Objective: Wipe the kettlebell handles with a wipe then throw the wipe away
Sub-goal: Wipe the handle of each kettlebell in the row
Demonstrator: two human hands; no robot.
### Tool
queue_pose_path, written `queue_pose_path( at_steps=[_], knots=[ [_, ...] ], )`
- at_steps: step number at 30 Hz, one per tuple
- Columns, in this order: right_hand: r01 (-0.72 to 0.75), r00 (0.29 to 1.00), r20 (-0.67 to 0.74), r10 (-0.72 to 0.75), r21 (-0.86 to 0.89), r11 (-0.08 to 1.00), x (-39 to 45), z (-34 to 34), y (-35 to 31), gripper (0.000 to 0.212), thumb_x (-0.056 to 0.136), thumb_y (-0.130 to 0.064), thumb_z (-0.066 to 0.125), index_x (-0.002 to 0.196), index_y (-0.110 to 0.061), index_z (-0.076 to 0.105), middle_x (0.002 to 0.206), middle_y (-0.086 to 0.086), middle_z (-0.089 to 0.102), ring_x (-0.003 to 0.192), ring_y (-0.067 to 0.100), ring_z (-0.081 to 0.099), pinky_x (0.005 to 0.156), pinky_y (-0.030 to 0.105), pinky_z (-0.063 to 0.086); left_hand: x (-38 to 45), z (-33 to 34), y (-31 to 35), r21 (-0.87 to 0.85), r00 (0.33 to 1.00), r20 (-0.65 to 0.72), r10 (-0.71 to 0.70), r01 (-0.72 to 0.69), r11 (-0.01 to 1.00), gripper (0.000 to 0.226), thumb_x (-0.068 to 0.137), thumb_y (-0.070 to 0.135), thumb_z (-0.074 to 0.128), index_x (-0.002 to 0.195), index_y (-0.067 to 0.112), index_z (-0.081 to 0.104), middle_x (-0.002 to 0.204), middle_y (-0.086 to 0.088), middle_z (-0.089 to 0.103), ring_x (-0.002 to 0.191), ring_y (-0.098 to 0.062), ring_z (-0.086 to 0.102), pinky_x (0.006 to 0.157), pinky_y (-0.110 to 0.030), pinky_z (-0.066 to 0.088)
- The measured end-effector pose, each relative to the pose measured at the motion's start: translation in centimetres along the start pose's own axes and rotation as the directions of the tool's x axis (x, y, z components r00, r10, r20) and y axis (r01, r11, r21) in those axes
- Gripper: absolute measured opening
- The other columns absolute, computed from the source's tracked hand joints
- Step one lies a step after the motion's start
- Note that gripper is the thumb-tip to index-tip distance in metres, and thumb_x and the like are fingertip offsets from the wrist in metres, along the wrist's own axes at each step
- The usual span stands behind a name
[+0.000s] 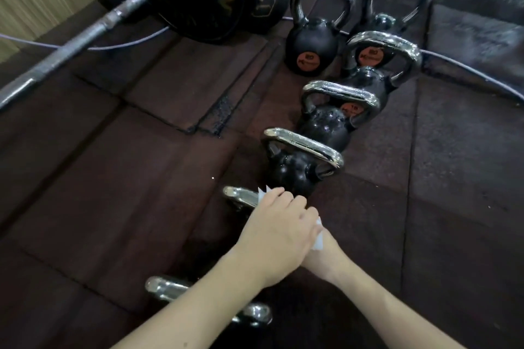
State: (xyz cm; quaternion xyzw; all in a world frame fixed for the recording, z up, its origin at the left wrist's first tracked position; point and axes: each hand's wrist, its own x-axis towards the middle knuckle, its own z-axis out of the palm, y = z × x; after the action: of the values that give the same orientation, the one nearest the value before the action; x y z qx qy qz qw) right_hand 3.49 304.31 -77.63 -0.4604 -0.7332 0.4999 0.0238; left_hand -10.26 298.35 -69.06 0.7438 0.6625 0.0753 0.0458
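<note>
You've got six kettlebells in view: two at the back side by side, three in a row coming toward you, and one nearest, only its chrome handle showing. A seventh handle shows under the hands. One barbell. One white wipe. Two hands: left, right.
</note>
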Motion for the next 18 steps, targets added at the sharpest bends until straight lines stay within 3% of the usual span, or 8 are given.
queue_pose_path(
  at_steps=[2,5,7,10,12,14,16,18],
  knots=[
    [0.016,1.0,0.002,-0.016,0.065,0.998,0.7,0.9,-0.2,0.035,0.074,-0.029,0.083,0.091,-0.036,0.053,0.088,-0.012,0.06,0.076,-0.011,0.062,0.065,0.013,0.046,0.2,-0.1,-0.6,0.006,0.999,-0.034,0.007,-0.006,1.0,0.038,0.107,0.039,0.035,0.096,0.017,0.064,0.087,-0.002,0.058,0.083,-0.027,0.054,0.086,-0.044,0.046],
    [-0.01,1.0,0.017,0.006,0.246,0.969,1.0,0.8,-0.1,0.081,0.058,-0.036,0.098,0.126,-0.029,0.055,0.109,-0.012,0.069,0.09,-0.012,0.067,0.075,0.011,0.051,-0.5,-1.0,-3.4,-0.019,0.995,-0.097,-0.038,0.036,0.999,0.035,0.103,0.041,0.042,0.09,0.018,0.066,0.08,-0.001,0.057,0.077,-0.027,0.055,0.076,-0.044,0.047],
    [-0.005,0.999,0.033,-0.001,0.179,0.984,1.7,0.6,0.4,0.102,0.058,-0.027,0.099,0.142,-0.033,0.043,0.118,-0.017,0.069,0.103,-0.013,0.064,0.087,0.01,0.051,-0.9,-1.9,-5.6,-0.038,0.989,-0.073,-0.127,0.124,0.991,0.033,0.099,0.037,0.043,0.081,0.018,0.064,0.076,-0.002,0.057,0.073,-0.029,0.057,0.07,-0.045,0.048],
    [-0.016,0.998,0.064,0.008,0.125,0.992,2.0,0.2,0.0,0.108,0.057,-0.033,0.098,0.145,-0.036,0.037,0.117,-0.018,0.07,0.107,-0.011,0.062,0.098,0.017,0.051,-1.2,-3.3,-8.0,-0.222,0.923,0.055,-0.38,0.383,0.897,0.036,0.095,0.043,0.032,0.08,0.023,0.059,0.075,0.004,0.057,0.071,-0.019,0.057,0.069,-0.041,0.05],
    [0.009,0.998,0.055,-0.014,0.095,0.995,2.4,0.3,0.7,0.104,0.058,-0.033,0.098,0.142,-0.038,0.037,0.115,-0.019,0.069,0.105,-0.015,0.06,0.092,0.007,0.047,-1.3,-3.5,-8.2,-0.253,0.898,0.126,-0.421,0.44,0.862,0.021,0.097,0.035,0.047,0.077,0.03,0.052,0.073,0.006,0.053,0.07,-0.017,0.055,0.068,-0.042,0.051],
    [0.061,0.997,0.054,-0.062,0.022,0.998,2.5,0.0,1.5,0.1,0.057,-0.031,0.099,0.137,-0.04,0.039,0.113,-0.024,0.068,0.103,-0.02,0.058,0.085,0.0,0.043,-0.5,-3.7,-6.4,-0.086,0.94,0.119,-0.32,0.331,0.94,0.017,0.09,0.019,0.056,0.075,0.026,0.057,0.069,0.001,0.056,0.064,-0.026,0.058,0.055,-0.041,0.048],
    [0.066,0.995,0.079,-0.055,-0.141,0.988,3.3,1.1,1.6,0.078,0.066,-0.027,0.093,0.124,-0.046,0.044,0.102,-0.031,0.065,0.096,-0.015,0.063,0.075,0.008,0.046,1.0,-2.7,-3.2,0.122,0.968,0.145,-0.206,0.19,0.974,0.028,0.083,0.021,0.035,0.074,0.02,0.062,0.065,-0.002,0.061,0.059,-0.028,0.059,0.057,-0.038,0.034],
    [0.076,0.996,0.057,-0.069,-0.143,0.987,2.1,0.9,1.6,0.03,0.084,-0.023,0.069,0.098,-0.046,0.053,0.082,-0.02,0.056,0.081,0.005,0.067,0.062,0.026,0.035,2.4,-0.7,0.4,0.176,0.972,0.167,-0.165,0.135,0.975,0.043,0.081,0.026,0.025,0.075,0.019,0.067,0.067,-0.001,0.065,0.062,-0.024,0.061,0.064,-0.041,0.024]
  ],
)
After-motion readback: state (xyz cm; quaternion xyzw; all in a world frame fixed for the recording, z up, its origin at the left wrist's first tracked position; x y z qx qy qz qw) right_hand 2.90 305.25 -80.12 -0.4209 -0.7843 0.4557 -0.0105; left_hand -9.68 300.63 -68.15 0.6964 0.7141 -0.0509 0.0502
